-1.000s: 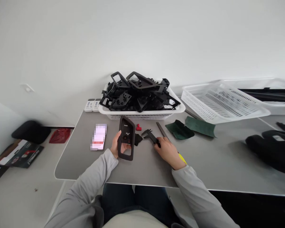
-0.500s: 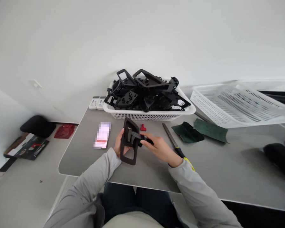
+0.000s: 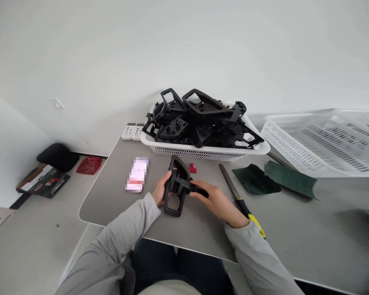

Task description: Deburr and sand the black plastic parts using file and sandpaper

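Note:
My left hand (image 3: pixel 161 191) is closed around the left side of a dark plastic trim frame (image 3: pixel 172 212), which stands tilted above the table. Fingers of that hand are partly hidden behind it. In my right hand (image 3: pixel 216 201) is the black handle of a hand tool (image 3: pixel 200 190). Its dark head lies across the middle of the frame; whether it touches the plastic I cannot tell. Just beyond the frame lies a small red plastic piece (image 3: pixel 192 168). To the right of it rests a flat file (image 3: pixel 230 182) with a black and yellow handle, close to my right forearm.
A white basket (image 3: pixel 199 155) heaped with black plastic parts stands against the wall. More white baskets (image 3: pixel 290 153) are at the right. Two green sheets (image 3: pixel 256 180), a phone (image 3: pixel 137 174) and small white boxes (image 3: pixel 132 132) lie on the table (image 3: pixel 110 196).
The view has shifted a little to the left. The trim frame has turned slightly in my left hand, and the tool's head sits more level across it.

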The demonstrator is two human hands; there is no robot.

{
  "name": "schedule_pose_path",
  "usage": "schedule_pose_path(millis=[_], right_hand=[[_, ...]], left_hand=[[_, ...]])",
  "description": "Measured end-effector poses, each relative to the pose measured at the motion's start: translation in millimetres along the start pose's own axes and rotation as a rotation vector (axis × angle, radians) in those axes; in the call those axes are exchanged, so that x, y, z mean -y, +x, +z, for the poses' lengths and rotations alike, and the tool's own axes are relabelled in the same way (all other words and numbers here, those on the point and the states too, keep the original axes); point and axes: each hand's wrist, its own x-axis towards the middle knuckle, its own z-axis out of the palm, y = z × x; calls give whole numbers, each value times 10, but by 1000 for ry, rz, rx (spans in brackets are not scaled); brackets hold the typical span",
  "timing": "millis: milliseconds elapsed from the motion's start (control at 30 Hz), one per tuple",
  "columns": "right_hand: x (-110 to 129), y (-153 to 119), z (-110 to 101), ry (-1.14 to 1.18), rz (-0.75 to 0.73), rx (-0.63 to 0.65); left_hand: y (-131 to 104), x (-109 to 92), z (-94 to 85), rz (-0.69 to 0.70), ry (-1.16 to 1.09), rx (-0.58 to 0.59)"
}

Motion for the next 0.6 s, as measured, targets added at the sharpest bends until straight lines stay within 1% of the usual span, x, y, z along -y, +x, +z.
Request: schedule_pose_path(millis=[200,333,467,600], right_hand=[[75,-29,5,-148,93,-30],[122,-57,-30,-110,147,9],[68,-60,-72,5,101,30],[16,-49,-105,-31,70,70]], left_hand=[[27,4,-17,-8,-20,5],[-10,-11,-1,-36,-29,43],[-13,-11,-16,-46,-29,60],[19,-4,-43,-25,-26,73]])
